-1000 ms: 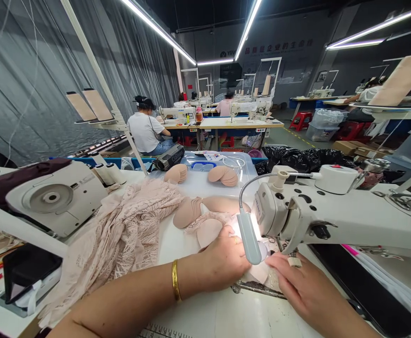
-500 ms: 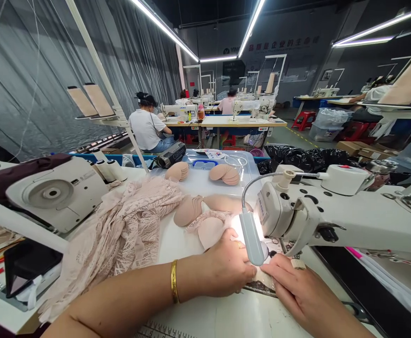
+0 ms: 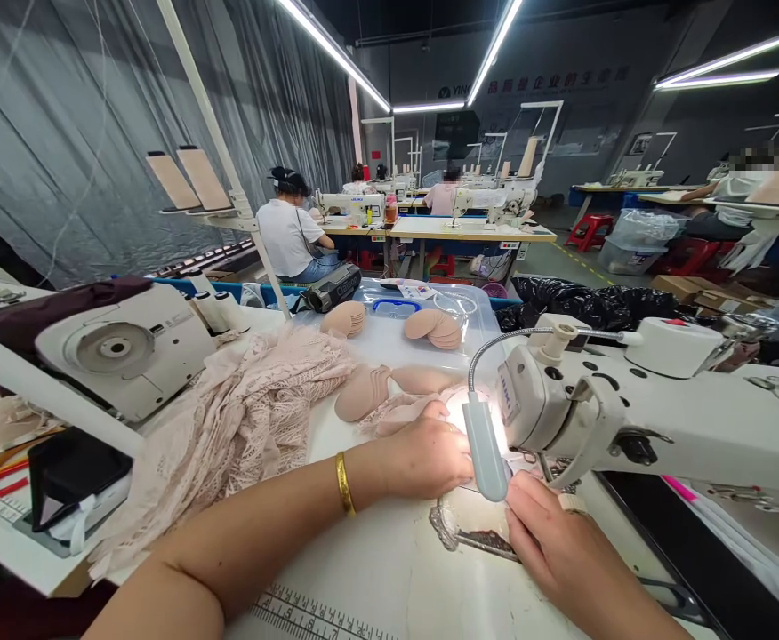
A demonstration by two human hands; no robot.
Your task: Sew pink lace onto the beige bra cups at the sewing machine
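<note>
My left hand [image 3: 426,458], with a gold bangle [image 3: 345,484] on its wrist, is closed on pale pink lace fabric [image 3: 399,414] left of the sewing machine's needle area. Its fingertips lie partly out of sight behind the grey lamp head [image 3: 485,452]. Close to the needle, my right hand [image 3: 542,517] has its fingers pressed together; whatever is between them is hidden by the lamp. The white sewing machine [image 3: 590,413] reaches in from the right, its needle not visible. A worn metal plate [image 3: 476,531] shows below the hands.
A heap of pink lace [image 3: 262,418] covers the table's left. Beige pads [image 3: 363,394] lie behind my left hand, and stacked round pads [image 3: 433,329] rest on a clear plastic lid [image 3: 389,348]. A printed ruler [image 3: 309,615] runs along the front. A co-worker [image 3: 291,227] sits ahead.
My left hand has moved forward, away from me, baring more of the metal plate and covering the smooth pink cup. My right hand has shifted slightly up. The whole view has swung a little left.
</note>
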